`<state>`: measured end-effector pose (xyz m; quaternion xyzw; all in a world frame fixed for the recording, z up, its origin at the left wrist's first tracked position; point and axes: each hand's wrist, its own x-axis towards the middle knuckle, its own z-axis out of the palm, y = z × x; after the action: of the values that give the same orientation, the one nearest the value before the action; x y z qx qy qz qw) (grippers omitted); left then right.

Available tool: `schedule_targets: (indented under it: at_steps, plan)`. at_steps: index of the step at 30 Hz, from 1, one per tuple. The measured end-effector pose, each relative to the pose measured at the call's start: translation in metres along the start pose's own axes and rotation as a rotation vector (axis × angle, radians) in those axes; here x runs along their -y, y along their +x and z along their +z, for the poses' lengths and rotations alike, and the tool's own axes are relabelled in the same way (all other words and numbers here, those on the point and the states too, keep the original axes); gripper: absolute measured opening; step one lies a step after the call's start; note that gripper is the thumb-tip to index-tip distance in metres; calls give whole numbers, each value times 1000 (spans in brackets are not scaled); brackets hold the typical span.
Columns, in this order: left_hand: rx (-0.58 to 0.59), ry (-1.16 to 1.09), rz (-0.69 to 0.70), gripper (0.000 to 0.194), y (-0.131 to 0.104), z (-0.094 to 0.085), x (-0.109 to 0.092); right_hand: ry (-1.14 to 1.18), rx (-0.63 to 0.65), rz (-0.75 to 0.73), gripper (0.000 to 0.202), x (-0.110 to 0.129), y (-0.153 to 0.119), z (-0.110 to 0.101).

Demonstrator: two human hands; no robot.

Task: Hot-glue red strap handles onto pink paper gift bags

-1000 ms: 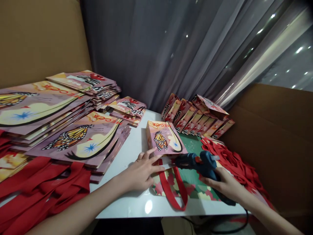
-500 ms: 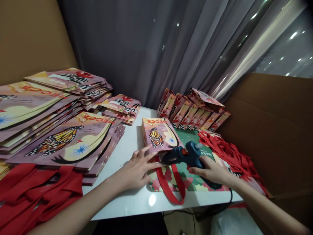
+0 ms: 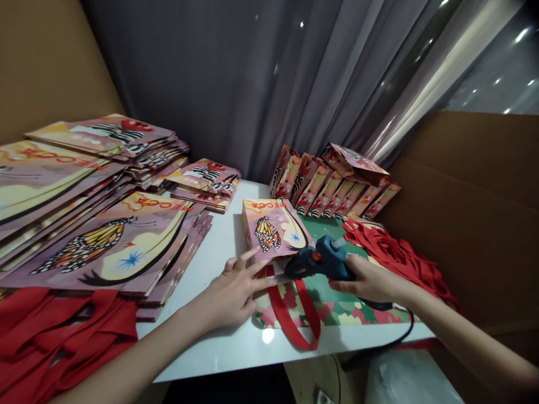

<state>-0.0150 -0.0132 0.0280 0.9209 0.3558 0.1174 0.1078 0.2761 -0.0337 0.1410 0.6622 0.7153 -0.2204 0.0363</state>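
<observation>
My right hand point(image 3: 370, 279) is wrapped around a blue glue gun point(image 3: 322, 259) with a clear glue stick at its back. Its nozzle points left, down at the near, open edge of a small paper bag point(image 3: 273, 227) with a butterfly print. Fingers spread, my left hand point(image 3: 236, 292) rests against that bag's near left corner. A red ribbon handle point(image 3: 301, 328) loops out from the bag's near edge toward the table front. Under it lies a green patterned sheet point(image 3: 332, 314). The nozzle tip's exact contact is hidden.
Flat bags are stacked in piles point(image 3: 122, 247) at left, with red ribbons point(image 3: 63, 342) in front. Several standing bags point(image 3: 324, 191) line the back. More red ribbon point(image 3: 400, 261) lies at right. Cardboard panels point(image 3: 471, 213) flank the white table point(image 3: 227, 350); a cord point(image 3: 400, 336) hangs off its edge.
The glue gun has moved slightly right along the bag's near edge, with my right hand. My left hand stays spread at the bag's corner. The camera view has shifted a little.
</observation>
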Motion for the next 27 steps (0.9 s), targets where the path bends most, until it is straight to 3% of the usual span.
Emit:
schedule_targets:
  at_steps: [7,13,21,27]
  plan:
    - [32,15,-20,71,0,-2,0,-12,-37,9,27,-14,-6,3]
    - [29,10,-4,72,0,0,1,189,-107,-6,39,-29,-20,15]
    - [-9,64,21,69,0,1,1,560,-215,336,50,-47,-41,43]
    - [3,95,25,70,0,1,-1,933,-158,402,49,-59,-48,62]
